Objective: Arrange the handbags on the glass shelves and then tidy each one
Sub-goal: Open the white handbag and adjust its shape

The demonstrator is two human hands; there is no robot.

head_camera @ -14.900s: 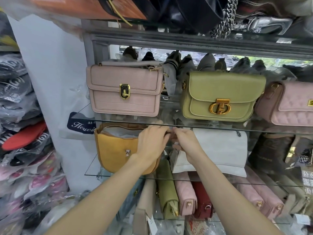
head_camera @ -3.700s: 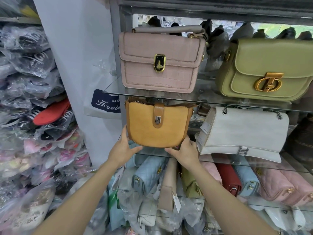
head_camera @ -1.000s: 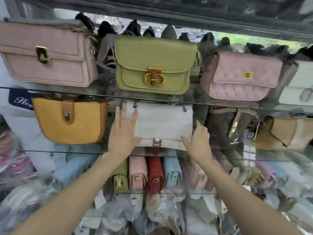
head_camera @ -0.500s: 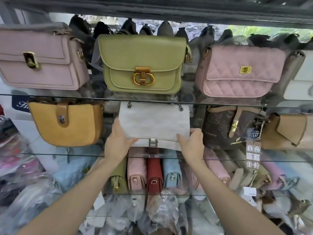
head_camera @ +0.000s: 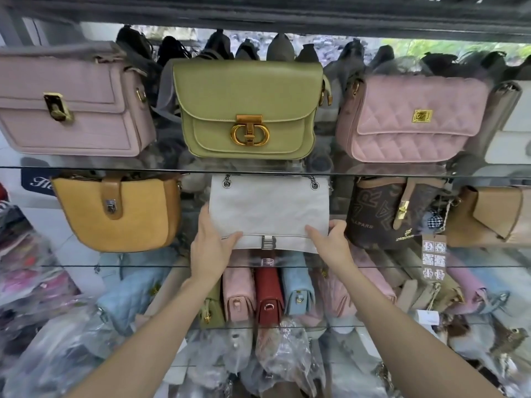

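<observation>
A white chain-strap handbag [head_camera: 268,208] stands on the middle glass shelf [head_camera: 115,266], facing front. My left hand [head_camera: 211,242] grips its lower left corner, thumb across the front. My right hand [head_camera: 330,239] grips its lower right corner the same way. To its left stands a mustard saddle bag [head_camera: 120,214]; to its right a dark brown printed bag [head_camera: 382,211] and a tan bag [head_camera: 494,216]. On the upper glass shelf [head_camera: 172,169] stand a mauve bag [head_camera: 74,107], an olive-green bag [head_camera: 247,110] and a pink quilted bag [head_camera: 411,116].
Below, a lower glass shelf [head_camera: 373,326] holds several bags standing edge-on, among them pink, red [head_camera: 268,297] and light blue ones. Plastic-wrapped bags [head_camera: 273,357] fill the bottom. Wrapped goods pile up at far left [head_camera: 23,268]. Hang tags [head_camera: 434,254] dangle from the brown bag.
My hands went from flat against the white bag to gripping its two lower corners. The view has shifted slightly; the white bag now sits squarer between the mustard and brown bags.
</observation>
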